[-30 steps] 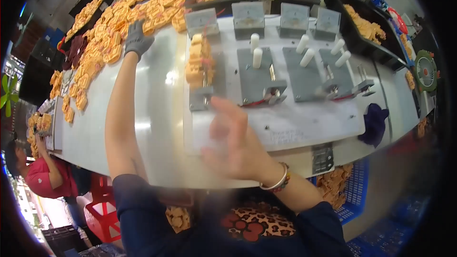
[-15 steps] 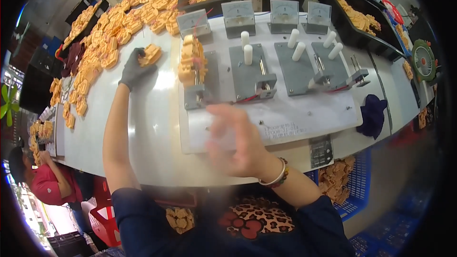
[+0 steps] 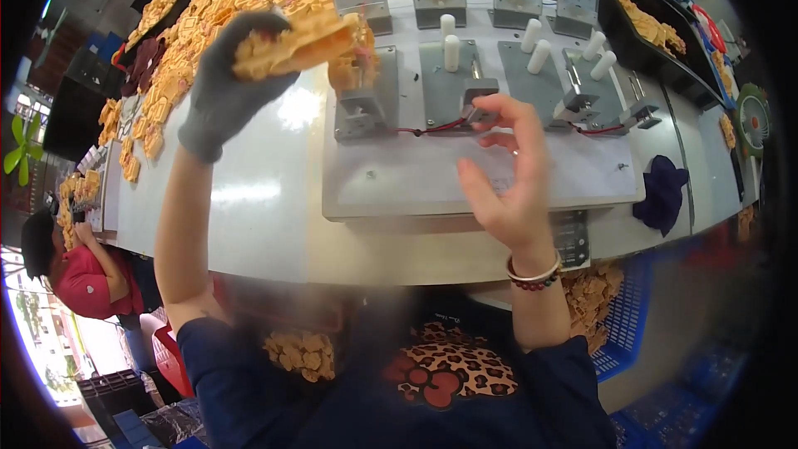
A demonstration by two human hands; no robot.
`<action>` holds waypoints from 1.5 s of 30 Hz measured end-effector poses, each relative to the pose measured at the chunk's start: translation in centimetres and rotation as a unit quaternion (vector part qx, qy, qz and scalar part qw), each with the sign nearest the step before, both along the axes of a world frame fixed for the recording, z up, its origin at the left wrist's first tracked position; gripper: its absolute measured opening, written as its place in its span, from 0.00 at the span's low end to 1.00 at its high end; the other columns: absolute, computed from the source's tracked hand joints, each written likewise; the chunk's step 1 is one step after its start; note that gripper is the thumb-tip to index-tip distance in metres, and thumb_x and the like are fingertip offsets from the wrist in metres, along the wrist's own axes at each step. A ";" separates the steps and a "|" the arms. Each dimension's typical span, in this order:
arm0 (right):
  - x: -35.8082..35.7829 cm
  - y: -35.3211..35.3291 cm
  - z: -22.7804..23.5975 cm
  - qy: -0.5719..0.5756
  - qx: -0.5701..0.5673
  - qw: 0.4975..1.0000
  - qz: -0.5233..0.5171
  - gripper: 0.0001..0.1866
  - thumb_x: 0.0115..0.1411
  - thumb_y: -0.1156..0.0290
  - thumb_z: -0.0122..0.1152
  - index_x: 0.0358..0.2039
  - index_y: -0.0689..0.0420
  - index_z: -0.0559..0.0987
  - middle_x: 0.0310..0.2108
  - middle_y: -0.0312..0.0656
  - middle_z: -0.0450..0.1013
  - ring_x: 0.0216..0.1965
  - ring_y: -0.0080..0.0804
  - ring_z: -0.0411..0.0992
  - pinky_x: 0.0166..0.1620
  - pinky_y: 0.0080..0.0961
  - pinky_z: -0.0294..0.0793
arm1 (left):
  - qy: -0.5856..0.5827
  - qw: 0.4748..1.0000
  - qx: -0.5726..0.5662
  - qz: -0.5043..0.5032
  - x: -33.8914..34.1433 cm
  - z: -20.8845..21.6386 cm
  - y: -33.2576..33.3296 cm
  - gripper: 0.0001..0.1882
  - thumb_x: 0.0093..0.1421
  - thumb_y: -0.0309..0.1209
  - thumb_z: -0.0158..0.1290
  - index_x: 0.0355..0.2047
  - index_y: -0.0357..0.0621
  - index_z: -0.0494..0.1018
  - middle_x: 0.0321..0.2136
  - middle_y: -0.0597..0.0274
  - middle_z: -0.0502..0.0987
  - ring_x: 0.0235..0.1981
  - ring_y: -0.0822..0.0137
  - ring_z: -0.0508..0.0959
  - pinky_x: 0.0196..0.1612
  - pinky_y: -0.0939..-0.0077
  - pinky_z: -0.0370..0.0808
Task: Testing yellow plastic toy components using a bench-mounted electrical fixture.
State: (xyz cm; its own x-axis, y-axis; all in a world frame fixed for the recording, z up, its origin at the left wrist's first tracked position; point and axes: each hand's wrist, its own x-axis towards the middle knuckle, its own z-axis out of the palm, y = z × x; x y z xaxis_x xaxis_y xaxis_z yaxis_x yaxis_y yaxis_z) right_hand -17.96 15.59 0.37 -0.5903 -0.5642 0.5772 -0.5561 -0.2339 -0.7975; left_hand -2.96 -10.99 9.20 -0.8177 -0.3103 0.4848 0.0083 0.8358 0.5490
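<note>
One pale-orange moulded plastic part [image 3: 291, 48] clamped at its left end in grey-gloved left hand [image 3: 233, 87], raised above glossy white tabletop [image 3: 258, 233]. Bare right hand [image 3: 511, 187]: thumb and fingers apart, nothing visible between; fingertips by grey metal clamp block [image 3: 480, 93], contact cannot be told. Possible trouble: one-ended grip letting part tilt, or close pass knocking similar orange piece [image 3: 342, 73] on leftmost fixture. Held part looks ridged, irregular-edged, slightly blurred.
</note>
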 end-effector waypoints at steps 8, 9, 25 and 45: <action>-0.1 0.5 0.2 0.048 -0.004 0.999 0.025 0.21 0.40 0.78 0.56 0.39 0.58 0.72 0.32 0.43 0.68 0.29 0.36 0.67 0.33 0.27 0.69 | -0.165 0.906 -0.390 -0.013 -11.3 4.8 3.9 0.26 0.51 0.42 0.60 0.50 0.47 0.75 0.59 0.47 0.67 0.52 0.52 0.74 0.52 0.65 0.73; -0.1 0.4 0.1 0.045 -0.014 0.999 0.027 0.21 0.39 0.77 0.56 0.39 0.58 0.72 0.32 0.43 0.68 0.29 0.37 0.66 0.33 0.28 0.69 | -0.183 0.913 -0.363 -0.032 -12.2 4.8 4.4 0.23 0.51 0.41 0.59 0.47 0.48 0.75 0.55 0.45 0.70 0.50 0.51 0.75 0.50 0.63 0.73; 0.2 1.0 -1.1 -0.086 -0.028 0.995 0.053 0.41 0.48 0.78 0.62 0.60 0.57 0.51 0.26 0.37 0.64 0.27 0.23 0.62 0.31 0.20 0.62 | -0.092 0.970 -0.098 -0.201 -10.4 2.0 3.0 0.21 0.53 0.27 0.58 0.49 0.45 0.74 0.37 0.61 0.79 0.40 0.66 0.78 0.49 0.69 0.74; 0.9 0.8 -1.1 0.018 -0.016 1.000 -0.018 0.36 0.46 0.77 0.67 0.54 0.65 0.59 0.35 0.41 0.64 0.25 0.21 0.61 0.27 0.17 0.63 | -0.351 0.800 -0.221 0.435 5.6 -13.1 -26.6 0.39 0.53 0.59 0.55 0.56 0.45 0.66 0.59 0.51 0.63 0.62 0.47 0.60 0.63 0.58 0.57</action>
